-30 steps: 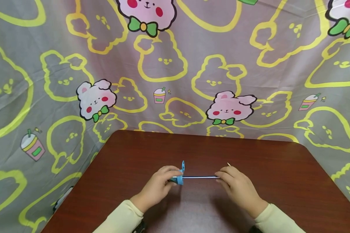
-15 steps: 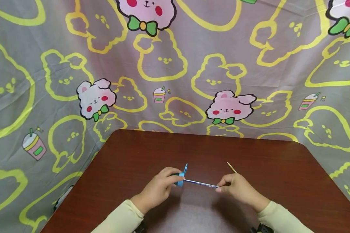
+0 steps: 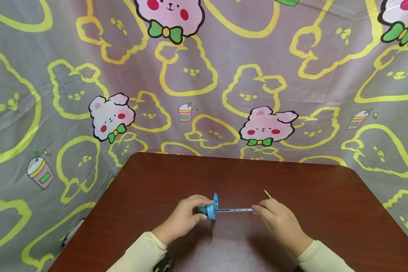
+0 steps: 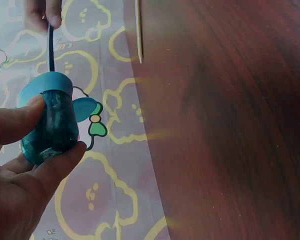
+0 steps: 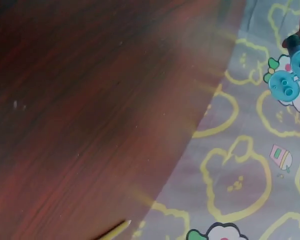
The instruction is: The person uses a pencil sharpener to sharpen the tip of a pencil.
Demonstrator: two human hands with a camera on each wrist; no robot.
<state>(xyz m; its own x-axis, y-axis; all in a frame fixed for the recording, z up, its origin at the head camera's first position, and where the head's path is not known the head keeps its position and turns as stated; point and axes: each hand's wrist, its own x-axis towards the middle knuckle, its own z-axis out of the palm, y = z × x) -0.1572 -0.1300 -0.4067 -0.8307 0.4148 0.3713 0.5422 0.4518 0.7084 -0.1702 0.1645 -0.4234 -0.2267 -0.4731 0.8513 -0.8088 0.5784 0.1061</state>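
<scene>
A: What do we record nearest to us?

B: We note two pale sleeves (image 3: 144, 247), one on either side, entering from the bottom edge; a dark device (image 3: 163, 263) shows in part beside the left one.

A: The left grip (image 3: 183, 213)?

B: We find it curled around a blue sharpener (image 3: 210, 211), thumb on one side, fingers on the other; the sharpener is held above the tabletop (image 3: 176, 170), tipped on its side, its mouth facing the right grip (image 3: 279, 218); its round lid (image 3: 215, 200) is swung back from the collar.

A: The right grip's state?

B: We see it pinching a dark blue pencil (image 3: 232, 210); the pencil runs nearly level between the two hands, its far end inside the sharpener's mouth; the lettering along the barrel is too small to read.

A: Anything past the hands?

B: We log a yellow pencil (image 3: 267, 193) lying on the tabletop just beyond the right grip, its point aimed away and slightly left; in the head view the hand hides the rest; the tabletop is reddish brown and grained; behind its far edge we record a grey cloth (image 3: 204, 102) printed with yellow outlines, rabbits and drink cups.
</scene>
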